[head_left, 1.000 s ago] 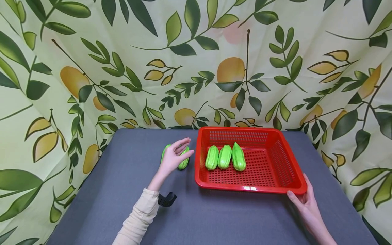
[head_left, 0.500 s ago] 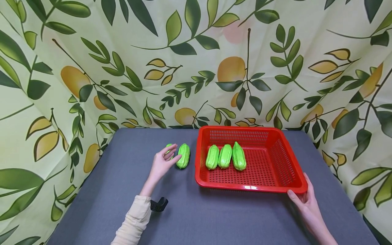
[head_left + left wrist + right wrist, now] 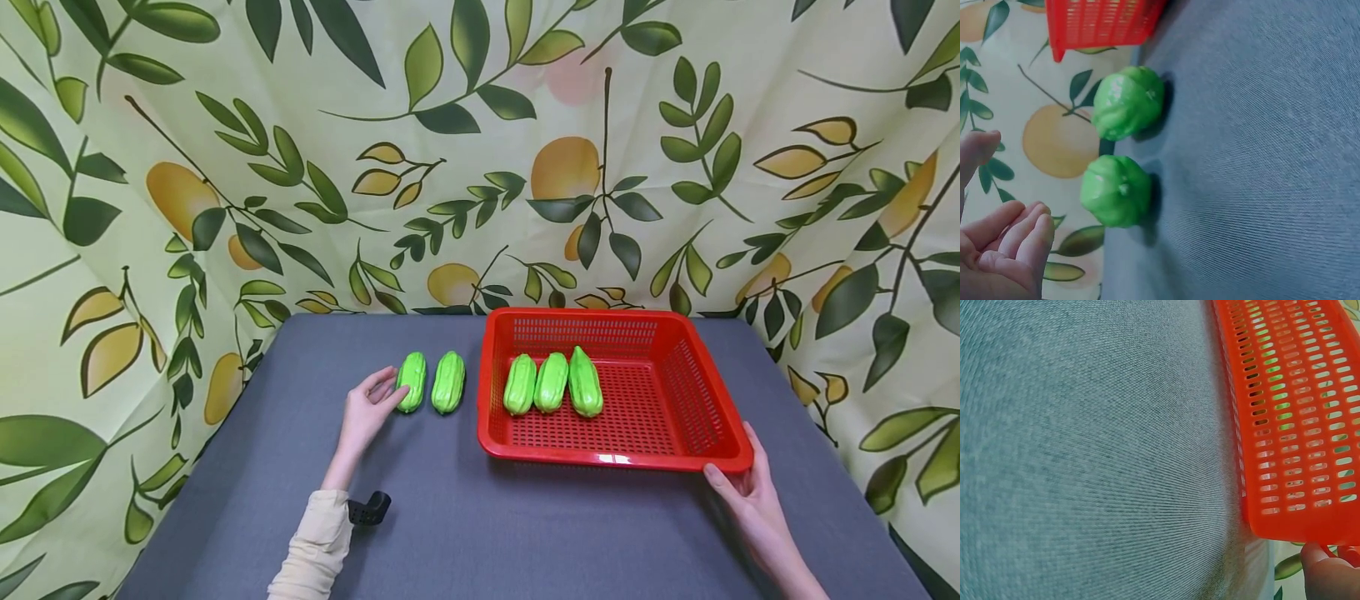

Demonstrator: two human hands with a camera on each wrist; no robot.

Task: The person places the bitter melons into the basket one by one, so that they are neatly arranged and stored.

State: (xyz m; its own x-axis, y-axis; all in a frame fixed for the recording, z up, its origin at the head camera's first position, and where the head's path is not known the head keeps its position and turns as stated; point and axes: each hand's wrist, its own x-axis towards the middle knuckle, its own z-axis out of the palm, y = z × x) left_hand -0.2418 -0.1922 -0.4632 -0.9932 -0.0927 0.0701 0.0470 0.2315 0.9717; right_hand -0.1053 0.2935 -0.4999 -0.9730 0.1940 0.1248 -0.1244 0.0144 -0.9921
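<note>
My left hand [image 3: 367,402] is beside the left one of two shiny, ridged green gourds, this nearer gourd [image 3: 411,382] lying lengthwise on the table. Its fingers are loosely bent and hold nothing; in the left wrist view a gap shows between the hand [image 3: 1007,250] and the nearer gourd [image 3: 1116,191]. The other loose gourd [image 3: 448,382] lies just to the right. My right hand [image 3: 750,498] grips the front right corner of a red plastic basket [image 3: 585,457], thumb on the rim. Inside the basket, three similar gourds [image 3: 551,383] lie in a row at the left.
A grey cloth-covered table [image 3: 450,525] lies under everything. Behind and at both sides hangs a leaf-and-fruit patterned curtain [image 3: 480,167]. A black band mount [image 3: 369,508] sits on my left wrist. The basket's right half shows its bare red mesh floor [image 3: 637,408].
My left hand has moved left and slightly down, away from the basket, past the right loose gourd, uncovering both loose gourds. The right hand and basket stay in place.
</note>
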